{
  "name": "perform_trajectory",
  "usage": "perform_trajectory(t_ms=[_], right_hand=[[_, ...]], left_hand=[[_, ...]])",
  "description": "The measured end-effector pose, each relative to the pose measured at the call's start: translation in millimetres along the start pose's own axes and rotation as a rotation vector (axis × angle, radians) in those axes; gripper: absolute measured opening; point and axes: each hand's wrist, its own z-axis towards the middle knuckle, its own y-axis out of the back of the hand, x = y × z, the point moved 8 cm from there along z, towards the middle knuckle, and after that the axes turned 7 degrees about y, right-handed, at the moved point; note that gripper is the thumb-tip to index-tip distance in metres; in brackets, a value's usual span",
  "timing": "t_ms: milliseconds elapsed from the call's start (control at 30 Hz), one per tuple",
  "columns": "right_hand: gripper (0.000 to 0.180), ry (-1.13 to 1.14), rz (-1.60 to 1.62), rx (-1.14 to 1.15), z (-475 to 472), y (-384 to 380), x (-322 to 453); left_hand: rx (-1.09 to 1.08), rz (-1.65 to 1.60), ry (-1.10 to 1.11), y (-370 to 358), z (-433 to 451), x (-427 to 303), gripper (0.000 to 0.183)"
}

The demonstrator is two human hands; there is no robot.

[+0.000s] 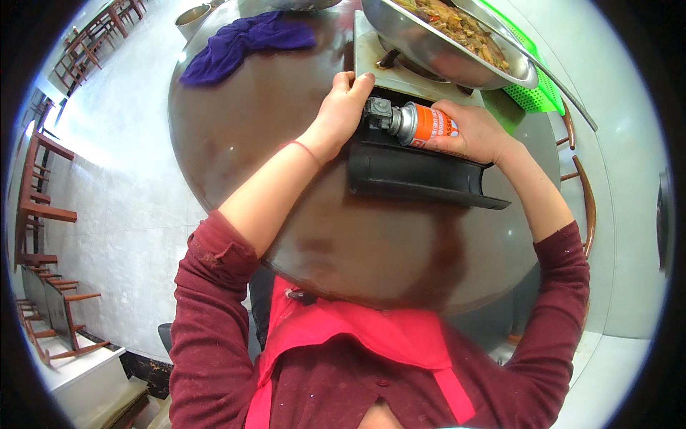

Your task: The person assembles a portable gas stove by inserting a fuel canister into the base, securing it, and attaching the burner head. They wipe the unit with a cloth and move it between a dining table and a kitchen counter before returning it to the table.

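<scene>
An orange butane gas canister (pixel 430 124) lies on its side at the portable gas stove (pixel 370 48), its metal neck against the dark regulator fitting (pixel 379 111). My right hand (pixel 474 130) is wrapped around the canister's base end. My left hand (pixel 345 110) grips the stove's left front corner, beside the fitting; its fingertips are partly hidden. The stove's black canister cover (pixel 418 177) is swung open towards me. On the stove sits a large stainless steel pan (pixel 429 53) holding cooked food (pixel 466 32), with a long metal utensil handle (pixel 568 99) sticking out to the right.
The round brown table (pixel 364 246) carries a purple cloth (pixel 241 45) at the back left. Behind the pan stands a bright green plastic basket (pixel 546 88). A metal pot (pixel 193 19) is beyond the table. Wooden chairs (pixel 584 204) stand right and left.
</scene>
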Motion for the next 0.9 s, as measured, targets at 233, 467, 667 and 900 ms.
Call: perform_trajectory(t_ms=[233, 467, 667, 900], right_hand=[[0.068, 0.045, -0.125, -0.193, -6, 0, 10], [0.07, 0.052, -0.28, -0.312, -14, -4, 17], [0.072, -0.014, -0.068, -0.128, -1, -5, 1], [0.071, 0.001, -0.137, -0.019, 10, -3, -4]], left_hand=[[-0.02, 0.017, -0.002, -1, 6, 7, 0.067], [-0.031, 0.01, -0.011, 0, 3, 5, 0.066], [-0.022, -0.007, 0.027, -1, 3, 8, 0.067], [-0.046, 0.025, -0.005, 1, 4, 7, 0.067]])
